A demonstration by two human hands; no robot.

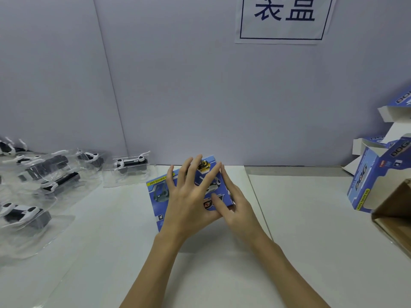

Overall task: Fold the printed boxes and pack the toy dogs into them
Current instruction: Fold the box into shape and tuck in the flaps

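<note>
A blue printed box [159,196] lies flat on the white table at the centre. My left hand [191,196] lies on top of it with its fingers spread and straight. My right hand [233,201] presses against the box's right end, fingers straight, thumb on the top face. Several black-and-white toy dogs in clear plastic trays lie at the left, the nearest tray [131,167] just left of the box. What the box holds is hidden.
Folded-up open blue boxes [369,174] stand at the right edge, more stacked behind them [398,107]. A brown cardboard carton [395,210] juts in at the right. A grey partition wall with a paper sign [284,18] closes the back.
</note>
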